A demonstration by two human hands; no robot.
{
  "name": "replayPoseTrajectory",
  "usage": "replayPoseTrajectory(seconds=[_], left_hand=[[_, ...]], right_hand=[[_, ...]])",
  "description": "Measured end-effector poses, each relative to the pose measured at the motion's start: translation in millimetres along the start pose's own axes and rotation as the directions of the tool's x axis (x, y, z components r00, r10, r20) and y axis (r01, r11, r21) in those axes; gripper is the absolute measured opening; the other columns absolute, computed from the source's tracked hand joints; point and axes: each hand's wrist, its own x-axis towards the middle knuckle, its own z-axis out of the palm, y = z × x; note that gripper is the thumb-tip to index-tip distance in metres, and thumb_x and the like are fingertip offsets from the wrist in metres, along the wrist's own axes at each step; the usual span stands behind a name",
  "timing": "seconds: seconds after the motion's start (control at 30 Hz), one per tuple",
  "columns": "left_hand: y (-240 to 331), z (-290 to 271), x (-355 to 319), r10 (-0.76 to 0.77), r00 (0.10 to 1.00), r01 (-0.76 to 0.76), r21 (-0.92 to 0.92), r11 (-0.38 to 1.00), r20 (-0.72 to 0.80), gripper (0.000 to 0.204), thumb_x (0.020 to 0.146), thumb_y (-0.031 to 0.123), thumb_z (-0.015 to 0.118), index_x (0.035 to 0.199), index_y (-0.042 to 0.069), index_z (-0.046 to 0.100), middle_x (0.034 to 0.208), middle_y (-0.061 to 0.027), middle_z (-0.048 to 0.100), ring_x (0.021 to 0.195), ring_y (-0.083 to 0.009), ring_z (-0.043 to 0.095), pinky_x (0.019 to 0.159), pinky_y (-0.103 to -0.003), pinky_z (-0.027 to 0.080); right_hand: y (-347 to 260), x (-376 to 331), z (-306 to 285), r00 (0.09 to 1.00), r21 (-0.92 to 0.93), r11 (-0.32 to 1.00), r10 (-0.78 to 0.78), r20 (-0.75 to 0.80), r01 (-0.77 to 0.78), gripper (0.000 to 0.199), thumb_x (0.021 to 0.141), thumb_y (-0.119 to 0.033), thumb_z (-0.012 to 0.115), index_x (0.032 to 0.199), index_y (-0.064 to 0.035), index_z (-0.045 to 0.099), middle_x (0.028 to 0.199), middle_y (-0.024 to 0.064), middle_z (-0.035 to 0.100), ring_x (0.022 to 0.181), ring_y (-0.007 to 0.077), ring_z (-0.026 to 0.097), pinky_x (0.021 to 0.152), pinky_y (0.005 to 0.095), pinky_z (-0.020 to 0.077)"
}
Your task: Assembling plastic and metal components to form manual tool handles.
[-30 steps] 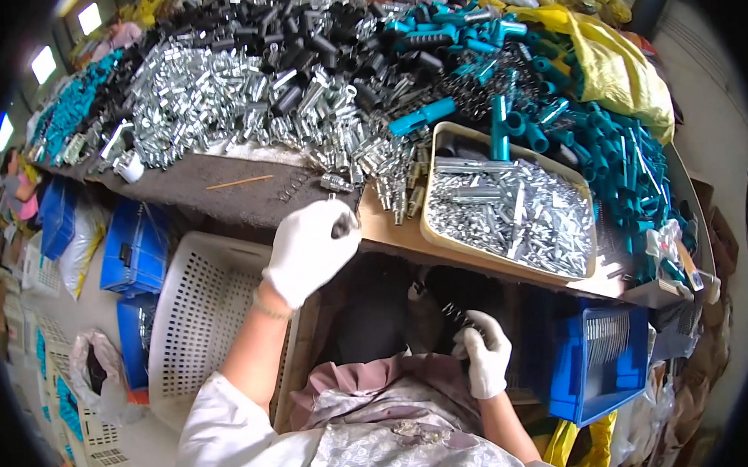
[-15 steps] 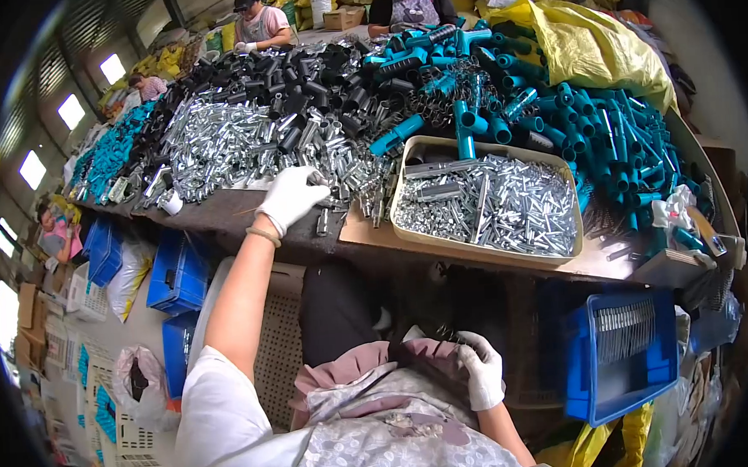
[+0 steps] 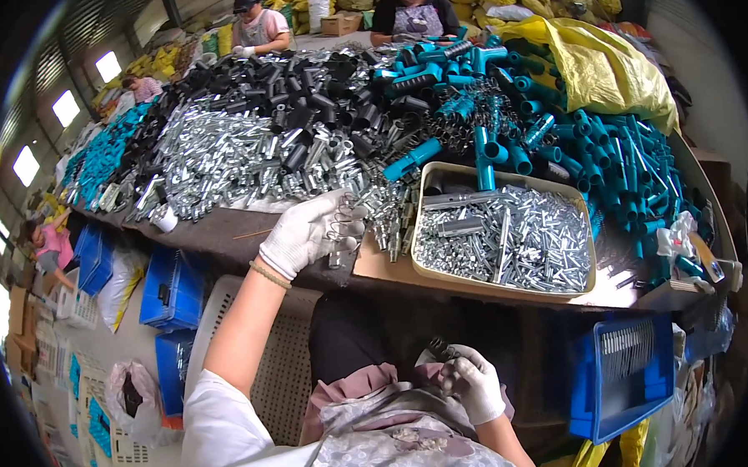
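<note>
My left hand (image 3: 311,230), in a white glove, is above the near table edge by the heap of silver metal sleeves (image 3: 220,152). Its fingers are curled around what looks like a thin coiled wire spring (image 3: 342,221). Just below the fingertips a short silver metal piece shows; I cannot tell whether they touch it. Low over my lap, my gloved right hand (image 3: 477,385) is closed on a dark cylindrical part (image 3: 440,347), whose end sticks out toward the table. The rest of that part is hidden by the fingers.
A beige tray (image 3: 419,246) of small silver pins stands at the table's near edge. Black sleeves (image 3: 301,95) and teal tubes (image 3: 621,164) are heaped behind and to the right. A blue crate (image 3: 582,383) is at lower right, more at left. Co-workers sit across the table.
My left hand has drawn nearer and slightly right, and a wire coil now shows in its fingers. The right hand has shifted a little, and the dark part stands out more clearly.
</note>
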Motion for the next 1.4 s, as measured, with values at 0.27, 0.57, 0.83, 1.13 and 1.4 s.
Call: replayPoseTrajectory(seconds=[0.27,0.57,0.83,1.13,1.4], left_hand=[[24,15,43,0.041,0.987,-0.101,0.396,0.913,0.156,0.07,0.09,0.006,0.059,0.149,-0.007,0.025,0.129,-0.0252,0.055,0.097,-0.0227,0.065,0.081,-0.035,0.058],[33,88,62,0.083,0.942,-0.3,0.702,0.645,0.326,0.066,0.087,0.009,0.065,0.144,-0.008,0.037,0.134,-0.0196,0.055,0.104,-0.0151,0.061,0.082,-0.027,0.053],[-14,-8,6,0.344,0.861,-0.246,0.899,-0.361,0.374,0.01,0.078,0.02,0.069,0.081,0.01,0.068,0.087,-0.0079,0.053,0.088,-0.0271,0.055,0.079,-0.04,0.048],[-36,-16,23,0.339,0.844,-0.201,0.831,-0.518,0.415,0.011,0.073,0.018,0.068,0.067,0.009,0.066,0.085,-0.0085,0.055,0.087,-0.0283,0.055,0.077,-0.04,0.048],[-22,-13,12,0.405,0.839,-0.244,0.916,-0.318,0.364,0.008,0.069,0.009,0.068,0.066,0.007,0.062,0.083,-0.0118,0.057,0.085,-0.0294,0.058,0.075,-0.039,0.049]], right_hand=[[-8,14,18,0.999,-0.014,0.999,0.034,0.0,-0.034,0.039,0.094,-0.021,0.063,0.125,0.0018,0.056,0.094,0.0132,0.067,0.069,0.0171,0.061,0.061,0.0289,0.0518],[5,27,51,0.991,-0.097,0.988,0.126,0.038,-0.121,0.044,0.091,-0.025,0.068,0.124,0.0018,0.057,0.096,0.0121,0.066,0.073,0.0183,0.062,0.061,0.0297,0.0516],[11,31,55,0.979,-0.128,0.971,0.202,-0.011,-0.202,0.038,0.092,-0.024,0.065,0.121,0.0011,0.059,0.092,0.0105,0.064,0.068,0.0173,0.059,0.059,0.029,0.0493],[19,47,92,0.968,-0.264,0.939,0.243,0.061,-0.219,0.034,0.095,-0.02,0.06,0.122,0.0007,0.059,0.09,0.0083,0.065,0.067,0.0143,0.062,0.062,0.0264,0.0512],[23,45,87,0.978,-0.065,0.977,0.205,0.042,-0.202,0.035,0.095,-0.022,0.063,0.122,-0.0002,0.058,0.089,0.0109,0.066,0.066,0.0168,0.062,0.059,0.0278,0.0525]])
